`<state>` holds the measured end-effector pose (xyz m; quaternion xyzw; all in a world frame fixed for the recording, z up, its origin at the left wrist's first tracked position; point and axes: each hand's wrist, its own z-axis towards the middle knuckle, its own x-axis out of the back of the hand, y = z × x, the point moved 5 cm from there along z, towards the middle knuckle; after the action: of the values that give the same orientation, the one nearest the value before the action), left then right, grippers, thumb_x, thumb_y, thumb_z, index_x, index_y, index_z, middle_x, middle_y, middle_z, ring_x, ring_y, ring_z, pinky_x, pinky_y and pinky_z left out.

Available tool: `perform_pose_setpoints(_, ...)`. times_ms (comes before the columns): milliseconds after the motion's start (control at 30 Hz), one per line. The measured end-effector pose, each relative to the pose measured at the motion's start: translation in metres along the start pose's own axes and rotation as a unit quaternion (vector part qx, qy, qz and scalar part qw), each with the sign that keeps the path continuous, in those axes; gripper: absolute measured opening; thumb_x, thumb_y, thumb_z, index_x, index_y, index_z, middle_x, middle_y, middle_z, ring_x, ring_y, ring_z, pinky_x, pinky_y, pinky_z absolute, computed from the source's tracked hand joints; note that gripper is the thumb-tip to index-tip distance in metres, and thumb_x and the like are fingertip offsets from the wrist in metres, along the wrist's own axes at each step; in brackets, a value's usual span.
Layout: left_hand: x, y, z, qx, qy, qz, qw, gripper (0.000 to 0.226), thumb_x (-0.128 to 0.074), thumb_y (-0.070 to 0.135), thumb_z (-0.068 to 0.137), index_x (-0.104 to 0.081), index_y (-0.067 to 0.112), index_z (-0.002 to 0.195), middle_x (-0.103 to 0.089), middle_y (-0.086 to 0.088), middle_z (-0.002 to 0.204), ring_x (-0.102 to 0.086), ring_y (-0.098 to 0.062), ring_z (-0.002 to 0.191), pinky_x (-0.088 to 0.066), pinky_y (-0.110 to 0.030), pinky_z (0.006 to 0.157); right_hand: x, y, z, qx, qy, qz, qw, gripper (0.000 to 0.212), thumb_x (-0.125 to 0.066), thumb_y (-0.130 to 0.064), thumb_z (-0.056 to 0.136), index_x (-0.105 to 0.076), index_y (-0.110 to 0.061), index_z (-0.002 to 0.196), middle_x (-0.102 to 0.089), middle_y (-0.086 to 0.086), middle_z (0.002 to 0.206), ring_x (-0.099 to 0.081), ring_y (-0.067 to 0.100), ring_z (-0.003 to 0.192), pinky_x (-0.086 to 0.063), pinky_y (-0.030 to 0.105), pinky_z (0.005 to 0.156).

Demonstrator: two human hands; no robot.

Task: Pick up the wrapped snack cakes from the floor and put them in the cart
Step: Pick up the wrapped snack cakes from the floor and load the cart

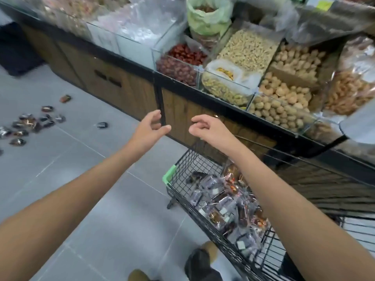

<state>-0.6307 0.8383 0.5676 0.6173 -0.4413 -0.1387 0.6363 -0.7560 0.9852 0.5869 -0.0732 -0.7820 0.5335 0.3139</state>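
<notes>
We are facing a long display counter [125,86] with wood-panel fronts that is running from 10 o'clock across to 3 o'clock. Its glass bins are holding nuts and dried fruit, among them red dates [182,57] at 12 o'clock and pale peanuts [247,49] at 1 o'clock. The grey tiled floor [91,199] is filling the view from 7 to 9 o'clock. A black wire cart [182,173] with a green corner guard [169,175] is standing at 5 o'clock, just beside the counter. A heap of wrapped snack cakes [227,205] is lying inside it, covering much of its bottom. Both our forearms are reaching forward toward the centre. Our left hand [149,128] is hanging in the air over the floor, fingers loosely curled and spread, holding nothing. Our right hand [207,128] is hanging above the far end of the cart, fingers drooping in a loose curl, also holding nothing. More snack cakes [26,124] are lying scattered on the floor at 9 o'clock, well apart from the cart. One lone cake [102,125] is lying between that cluster and our left hand.
</notes>
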Motion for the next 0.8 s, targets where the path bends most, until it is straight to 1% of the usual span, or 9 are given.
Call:
perform_pose_setpoints(133,0.119,0.002,-0.037,-0.017,0.064,-0.003,0.998,0.054,-0.064,0.024,0.089,-0.041,0.018,0.138,-0.046,0.001,0.138,-0.052,-0.011,0.113,-0.040,-0.025,0.090,-0.077,-0.108,0.001,0.078,-0.037,-0.053,0.995,0.033,-0.065,-0.023,0.088,-0.060,-0.013,0.119,-0.062,-0.011,0.088,-0.059,-0.002,0.080,-0.043,0.003,0.067)
perform_pose_setpoints(200,0.172,-0.003,-0.059,-0.023,0.086,-0.003,0.996,0.055,-0.063,0.026,0.089,-0.041,0.019,0.138,-0.046,0.004,0.138,-0.051,-0.011,0.116,-0.042,-0.027,0.092,-0.115,-0.152,-0.002,0.110,-0.048,-0.070,0.990,0.033,-0.064,-0.025,0.089,-0.060,-0.014,0.119,-0.064,-0.010,0.090,-0.060,0.000,0.084,-0.045,0.007,0.073)
perform_pose_setpoints(267,0.222,-0.010,-0.080,-0.027,0.108,0.003,0.994,0.055,-0.063,0.028,0.089,-0.041,0.020,0.138,-0.046,0.005,0.138,-0.051,-0.013,0.118,-0.043,-0.028,0.091,-0.153,-0.189,-0.004,0.134,-0.062,-0.082,0.986,0.033,-0.064,-0.027,0.089,-0.061,-0.015,0.119,-0.066,-0.005,0.097,-0.063,0.007,0.092,-0.047,0.020,0.082)
perform_pose_setpoints(333,0.265,-0.019,-0.100,-0.027,0.133,0.007,0.991,0.055,-0.062,0.029,0.089,-0.040,0.019,0.139,-0.046,0.004,0.139,-0.053,-0.013,0.113,-0.042,-0.023,0.083,-0.190,-0.222,-0.004,0.159,-0.074,-0.089,0.980,0.032,-0.063,-0.028,0.089,-0.061,-0.016,0.119,-0.068,-0.001,0.102,-0.065,0.011,0.095,-0.049,0.026,0.085)
perform_pose_setpoints(400,0.303,-0.031,-0.119,-0.020,0.158,-0.005,0.987,0.056,-0.062,0.029,0.089,-0.040,0.017,0.139,-0.046,0.002,0.139,-0.053,-0.015,0.113,-0.042,-0.023,0.083,-0.226,-0.252,-0.006,0.181,-0.086,-0.092,0.975,0.032,-0.062,-0.031,0.090,-0.061,-0.016,0.119,-0.068,0.001,0.104,-0.067,0.010,0.091,-0.051,0.027,0.085)
perform_pose_setpoints(467,0.336,-0.045,-0.135,-0.009,0.178,-0.015,0.984,0.055,-0.062,0.031,0.089,-0.042,0.018,0.139,-0.046,0.001,0.140,-0.052,-0.015,0.116,-0.042,-0.028,0.089,-0.259,-0.276,-0.007,0.196,-0.099,-0.088,0.972,0.032,-0.061,-0.032,0.091,-0.060,-0.016,0.119,-0.067,0.001,0.106,-0.068,0.006,0.086,-0.052,0.022,0.079)
perform_pose_setpoints(567,0.381,-0.065,-0.154,0.003,0.208,-0.026,0.978,0.053,-0.063,0.030,0.089,-0.044,0.018,0.137,-0.049,0.001,0.137,-0.054,-0.015,0.113,-0.042,-0.031,0.092,-0.304,-0.303,-0.005,0.208,-0.118,-0.095,0.966,0.033,-0.059,-0.031,0.092,-0.060,-0.015,0.121,-0.066,0.001,0.108,-0.067,0.004,0.084,-0.051,0.015,0.071)
perform_pose_setpoints(700,0.434,-0.089,-0.164,0.019,0.244,-0.053,0.968,0.050,-0.063,0.029,0.088,-0.046,0.018,0.134,-0.053,0.000,0.133,-0.053,-0.018,0.118,-0.042,-0.037,0.099,-0.351,-0.331,0.009,0.219,-0.136,-0.101,0.961,0.030,-0.058,-0.026,0.093,-0.060,-0.012,0.119,-0.066,0.005,0.108,-0.065,0.004,0.079,-0.055,0.023,0.073)
perform_pose_setpoints(800,0.470,-0.109,-0.162,0.028,0.272,-0.067,0.960,0.048,-0.063,0.028,0.089,-0.047,0.018,0.133,-0.054,0.000,0.130,-0.052,-0.016,0.116,-0.043,-0.034,0.096,-0.386,-0.347,0.031,0.224,-0.161,-0.107,0.955,0.029,-0.057,-0.026,0.093,-0.060,-0.013,0.119,-0.066,0.004,0.107,-0.065,0.004,0.082,-0.054,0.027,0.076)
